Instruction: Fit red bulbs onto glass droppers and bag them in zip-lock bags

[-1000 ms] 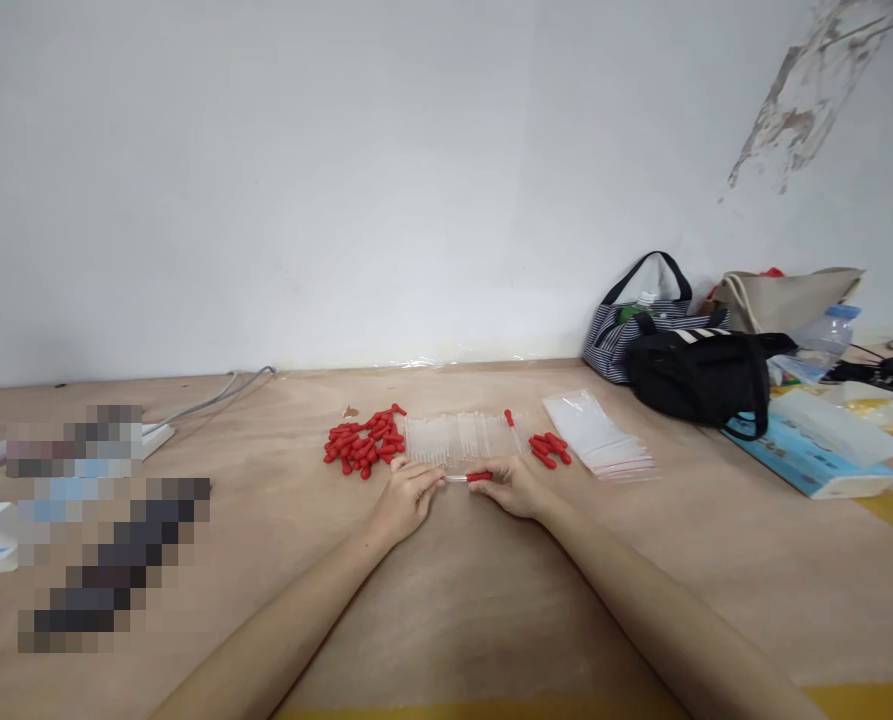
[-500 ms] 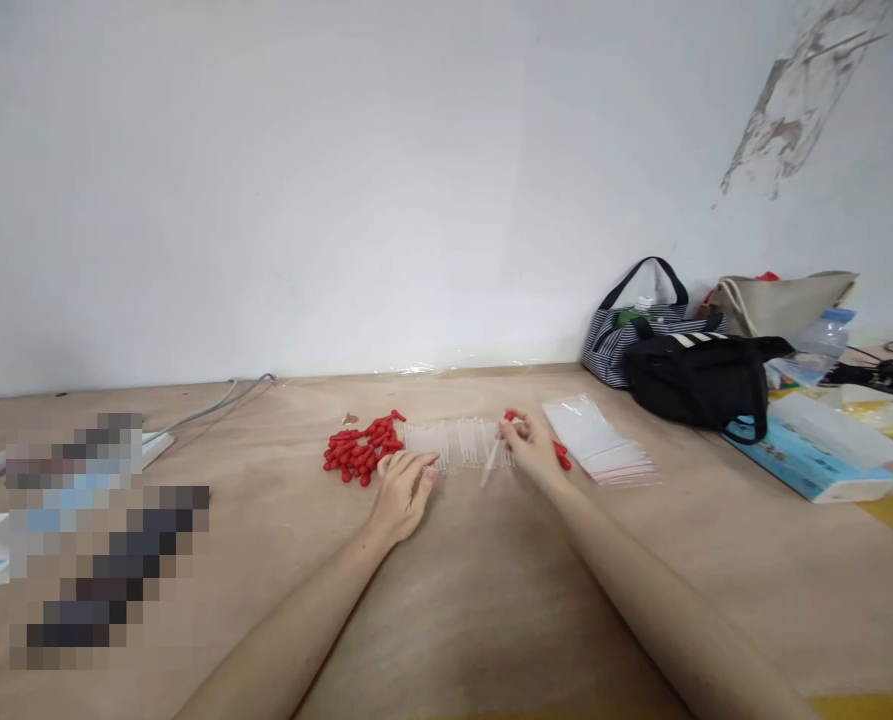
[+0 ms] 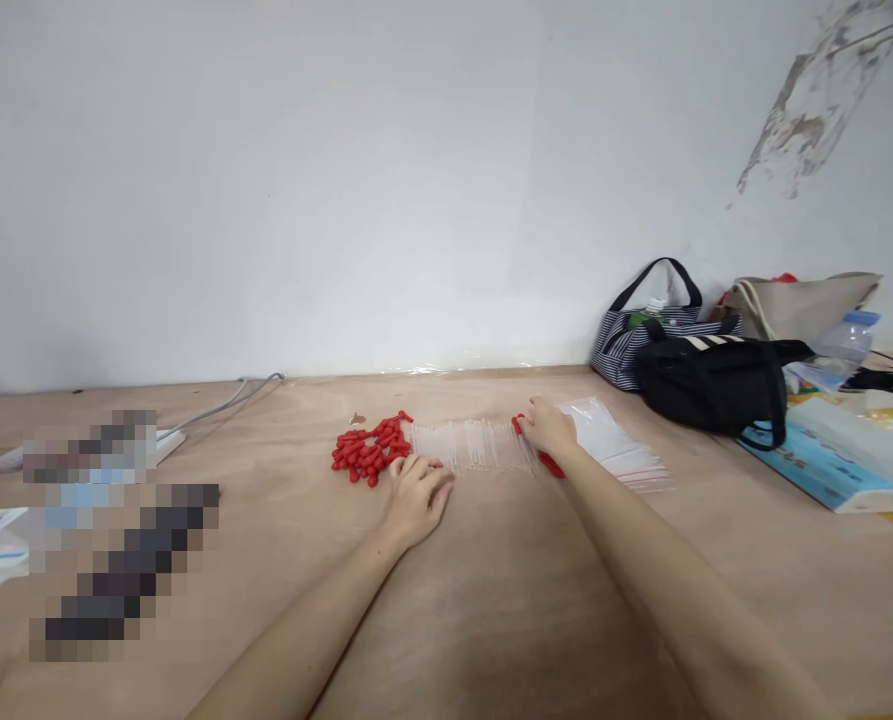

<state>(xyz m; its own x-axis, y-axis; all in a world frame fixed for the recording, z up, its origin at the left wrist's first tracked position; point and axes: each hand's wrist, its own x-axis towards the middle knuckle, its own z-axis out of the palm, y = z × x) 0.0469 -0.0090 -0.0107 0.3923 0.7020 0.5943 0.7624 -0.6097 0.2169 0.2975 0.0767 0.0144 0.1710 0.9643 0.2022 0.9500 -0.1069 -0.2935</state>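
My left hand (image 3: 417, 496) rests on the table with its fingers loosely spread, beside a heap of red rubber dropper bulbs (image 3: 371, 452). To its right lies a row of clear thin tubes (image 3: 472, 443), side by side. My right hand (image 3: 551, 428) is over the right end of this row, at a smaller group of red-ended droppers (image 3: 551, 465). One red bulb (image 3: 518, 425) shows just left of its fingers. The fingertips of that hand are partly hidden, so whether they hold anything does not show.
Clear zip bags (image 3: 618, 450) lie right of my right hand. Farther right are a black bag (image 3: 716, 385), a striped bag (image 3: 618, 350) and a blue tissue box (image 3: 821, 465). A cable (image 3: 228, 405) runs along the back left. A white wall stands behind the table.
My right hand, which held a dropper with a red bulb and a pale tube, has moved right to the red-ended group. The left hand stays near the heap. The view has shifted slightly.
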